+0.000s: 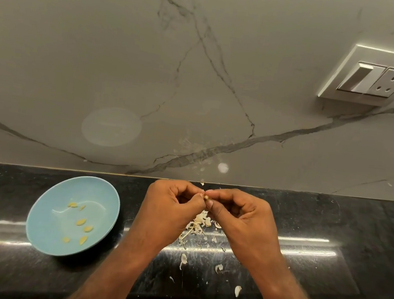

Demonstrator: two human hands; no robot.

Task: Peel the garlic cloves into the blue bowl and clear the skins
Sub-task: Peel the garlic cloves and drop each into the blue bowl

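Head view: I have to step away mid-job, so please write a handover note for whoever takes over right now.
Left hand and right hand both pinch one garlic clove above the counter.
Blue bowl sits to their left, holding several peeled cloves.
Skins lie scattered on the counter under the hands and nearer the person.
Left to do: finish this clove, drop it in the bowl, clear the skins.

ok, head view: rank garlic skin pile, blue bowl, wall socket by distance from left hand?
1. Garlic skin pile: just beneath the left hand.
2. Blue bowl: off to its left.
3. Wall socket: high up, far right.
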